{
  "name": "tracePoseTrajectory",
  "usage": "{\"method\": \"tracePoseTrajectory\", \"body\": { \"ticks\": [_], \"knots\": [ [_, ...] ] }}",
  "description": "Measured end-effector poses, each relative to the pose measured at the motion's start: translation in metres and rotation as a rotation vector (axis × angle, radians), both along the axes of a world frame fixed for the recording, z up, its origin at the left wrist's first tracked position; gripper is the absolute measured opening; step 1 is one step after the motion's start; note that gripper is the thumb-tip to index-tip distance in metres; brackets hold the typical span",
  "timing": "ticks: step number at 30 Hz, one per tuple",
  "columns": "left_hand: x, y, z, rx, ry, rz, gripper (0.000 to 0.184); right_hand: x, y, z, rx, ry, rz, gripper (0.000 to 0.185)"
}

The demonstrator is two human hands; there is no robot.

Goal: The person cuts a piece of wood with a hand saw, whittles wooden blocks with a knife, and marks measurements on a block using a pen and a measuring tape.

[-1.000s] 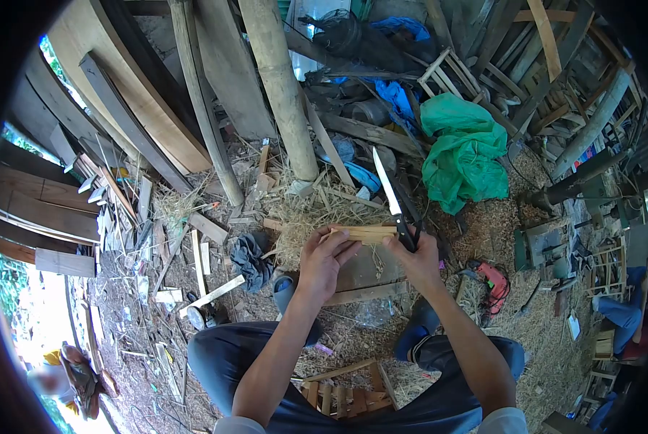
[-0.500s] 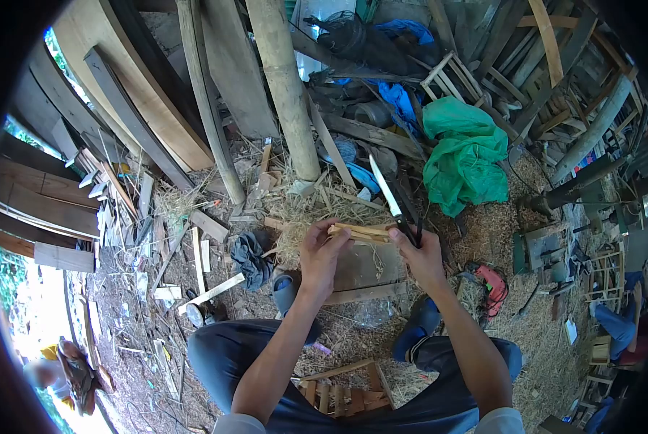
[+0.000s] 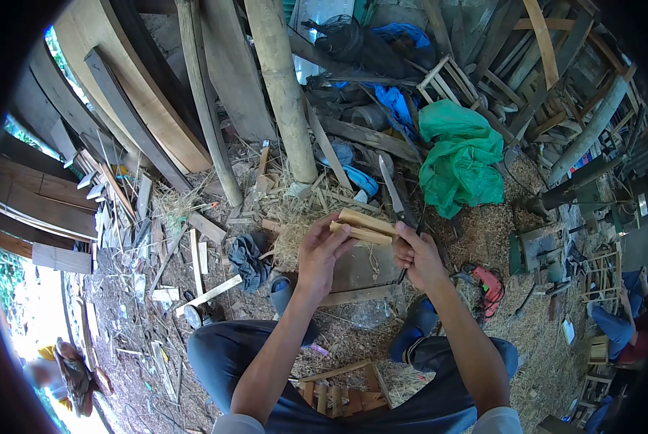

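Observation:
Two short, pale wood strips [image 3: 367, 235] lie in my left hand [image 3: 320, 253], whose fingers and thumb are closed on their left ends. The strips are slightly apart from each other toward the right. My right hand [image 3: 421, 260] is wrapped around the dark handle of a knife [image 3: 391, 186], and its thumb is by the right end of the strips. The long steel blade points up and away from me, past the strips. Beneath my hands is a flat wooden board [image 3: 356, 271] on the ground.
A green plastic sheet [image 3: 460, 163] is heaped ahead on the right. A red power tool [image 3: 491, 291] lies right of my foot. A bamboo post [image 3: 284, 94] stands ahead, with planks leaning to its left. Shavings and scraps cover the floor. Other people [image 3: 616, 325] are at the far sides.
The wood strips, pressed together before, are now spread apart and tilted down to the right. The knife has turned in my right hand, its blade shifting slightly right.

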State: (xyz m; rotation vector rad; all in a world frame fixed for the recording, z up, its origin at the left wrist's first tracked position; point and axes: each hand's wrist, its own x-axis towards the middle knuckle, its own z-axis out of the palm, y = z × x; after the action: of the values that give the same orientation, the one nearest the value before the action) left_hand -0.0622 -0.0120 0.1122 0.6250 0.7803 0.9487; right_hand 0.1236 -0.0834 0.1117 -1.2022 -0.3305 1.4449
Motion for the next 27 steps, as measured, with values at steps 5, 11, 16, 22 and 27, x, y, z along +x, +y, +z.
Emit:
{"method": "tracePoseTrajectory", "body": {
  "ticks": [5,11,16,22,27],
  "knots": [
    [0.002,-0.003,0.005,0.085,0.06,-0.013,0.045,-0.001,0.0,0.005,0.004,-0.006,0.065,0.037],
    [0.0,-0.001,0.007,0.112,0.079,-0.078,0.039,-0.002,0.0,0.012,0.005,-0.032,0.04,0.043],
    [0.002,-0.002,0.013,0.116,0.005,0.007,0.037,-0.004,-0.004,0.023,0.149,0.029,0.054,0.024],
    [0.005,-0.007,0.022,0.181,-0.009,0.107,0.037,-0.008,-0.005,0.035,0.204,0.0,0.058,0.015],
    [0.011,-0.01,0.029,0.197,-0.03,0.156,0.036,-0.007,-0.006,0.037,0.232,0.043,0.016,0.013]
  ]
}}
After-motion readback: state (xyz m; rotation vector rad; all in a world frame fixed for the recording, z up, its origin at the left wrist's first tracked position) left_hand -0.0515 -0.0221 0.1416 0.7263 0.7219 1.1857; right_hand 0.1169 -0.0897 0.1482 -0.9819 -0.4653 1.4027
